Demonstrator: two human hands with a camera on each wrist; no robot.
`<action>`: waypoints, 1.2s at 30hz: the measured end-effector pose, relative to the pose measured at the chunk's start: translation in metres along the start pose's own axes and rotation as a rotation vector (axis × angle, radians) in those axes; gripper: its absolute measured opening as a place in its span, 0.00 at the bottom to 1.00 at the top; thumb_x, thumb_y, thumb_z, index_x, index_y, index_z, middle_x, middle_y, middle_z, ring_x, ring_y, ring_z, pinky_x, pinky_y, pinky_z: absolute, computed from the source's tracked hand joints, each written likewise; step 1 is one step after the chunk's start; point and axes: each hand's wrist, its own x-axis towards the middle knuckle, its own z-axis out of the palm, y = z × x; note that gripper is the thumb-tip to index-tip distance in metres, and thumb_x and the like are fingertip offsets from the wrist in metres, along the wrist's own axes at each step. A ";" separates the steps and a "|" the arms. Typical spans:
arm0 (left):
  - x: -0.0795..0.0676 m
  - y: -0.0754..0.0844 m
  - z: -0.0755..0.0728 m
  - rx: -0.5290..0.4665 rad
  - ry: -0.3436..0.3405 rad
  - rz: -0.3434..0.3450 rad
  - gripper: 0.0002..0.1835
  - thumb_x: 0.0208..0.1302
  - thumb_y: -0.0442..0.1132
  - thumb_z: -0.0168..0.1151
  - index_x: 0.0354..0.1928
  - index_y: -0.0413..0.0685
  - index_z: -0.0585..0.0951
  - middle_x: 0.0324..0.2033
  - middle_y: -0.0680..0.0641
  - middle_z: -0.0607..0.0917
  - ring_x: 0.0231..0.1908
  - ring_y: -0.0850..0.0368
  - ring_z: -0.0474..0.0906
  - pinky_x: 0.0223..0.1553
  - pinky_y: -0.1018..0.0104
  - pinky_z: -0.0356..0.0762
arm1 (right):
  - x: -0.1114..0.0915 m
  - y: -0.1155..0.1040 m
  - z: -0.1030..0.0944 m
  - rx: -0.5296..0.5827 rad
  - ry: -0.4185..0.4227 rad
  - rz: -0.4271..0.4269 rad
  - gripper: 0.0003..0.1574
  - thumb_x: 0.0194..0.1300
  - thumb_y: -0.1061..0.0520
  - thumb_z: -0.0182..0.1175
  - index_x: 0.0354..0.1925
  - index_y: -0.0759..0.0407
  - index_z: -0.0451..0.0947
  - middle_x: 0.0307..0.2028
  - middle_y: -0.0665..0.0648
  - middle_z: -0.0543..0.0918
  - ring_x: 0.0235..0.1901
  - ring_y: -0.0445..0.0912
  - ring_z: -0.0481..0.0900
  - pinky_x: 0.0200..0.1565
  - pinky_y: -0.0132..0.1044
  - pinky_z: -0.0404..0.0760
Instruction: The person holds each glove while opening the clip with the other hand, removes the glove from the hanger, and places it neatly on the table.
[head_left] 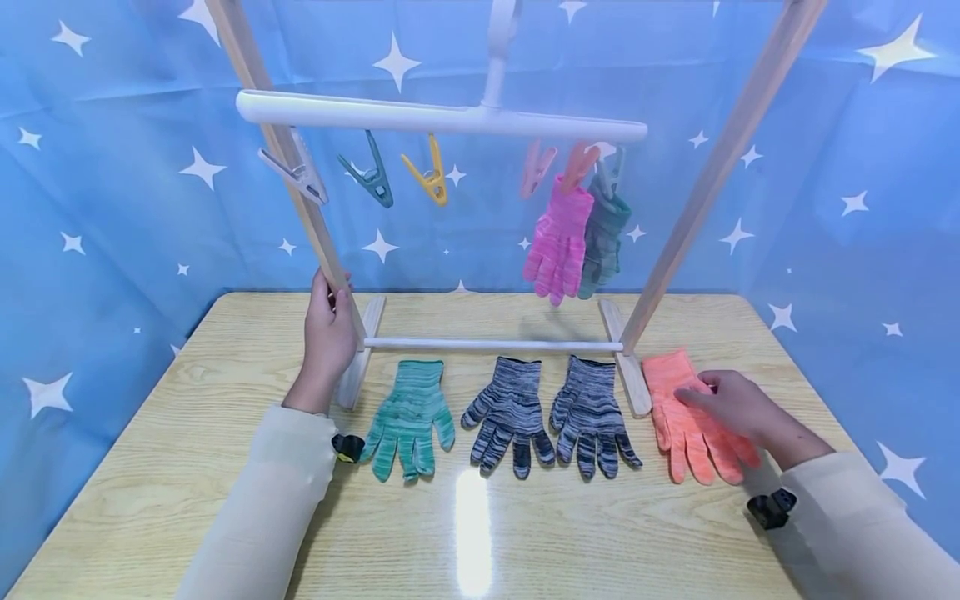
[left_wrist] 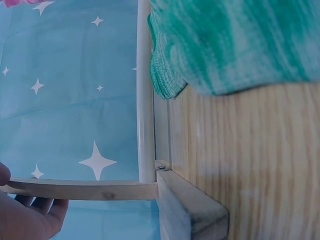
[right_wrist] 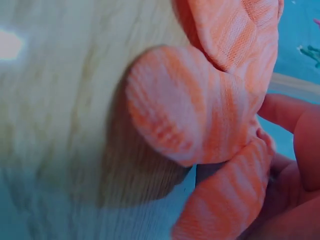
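Observation:
My left hand (head_left: pixel 331 325) grips the left wooden post (head_left: pixel 318 229) of a rack low down. In the left wrist view the fingers (left_wrist: pixel 56 212) wrap round that post. At the right, my right hand (head_left: pixel 735 406) holds an orange knit glove (head_left: pixel 678 417) by its side edge. The right wrist view has the thumb (right_wrist: pixel 285 111) on one side of the glove and the other fingers behind it, partly hidden. A green glove (head_left: pixel 412 417) and two dark grey striped gloves (head_left: pixel 513 408) (head_left: pixel 592 408) lie in a row between the hands, fingers toward me.
A white hanger bar (head_left: pixel 442 115) hangs inside the rack with several clothespins, among them a yellow one (head_left: pixel 433 175). From its right part hang a pink glove (head_left: pixel 561 242) and a dark green glove (head_left: pixel 603 242). A white rod (head_left: pixel 491 343) joins the rack's feet.

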 end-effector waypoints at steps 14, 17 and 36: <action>-0.013 0.038 -0.001 -0.003 -0.016 -0.036 0.26 0.81 0.34 0.34 0.77 0.44 0.53 0.70 0.34 0.65 0.71 0.41 0.62 0.70 0.44 0.63 | 0.008 0.002 0.003 -0.133 -0.018 -0.031 0.30 0.73 0.43 0.57 0.21 0.52 0.56 0.16 0.47 0.55 0.17 0.41 0.55 0.23 0.35 0.61; -0.013 0.038 -0.001 -0.009 -0.016 -0.038 0.26 0.81 0.34 0.34 0.77 0.45 0.53 0.70 0.35 0.65 0.71 0.40 0.62 0.71 0.44 0.63 | 0.009 0.002 0.003 -0.135 -0.030 -0.033 0.30 0.73 0.42 0.57 0.21 0.53 0.56 0.17 0.47 0.56 0.18 0.41 0.55 0.24 0.35 0.60; -0.014 0.038 -0.001 -0.016 -0.018 -0.041 0.26 0.81 0.33 0.34 0.77 0.45 0.52 0.71 0.36 0.65 0.72 0.42 0.61 0.72 0.43 0.61 | 0.008 0.004 0.003 -0.102 -0.056 -0.039 0.29 0.75 0.41 0.54 0.23 0.55 0.58 0.18 0.48 0.58 0.18 0.41 0.57 0.24 0.35 0.61</action>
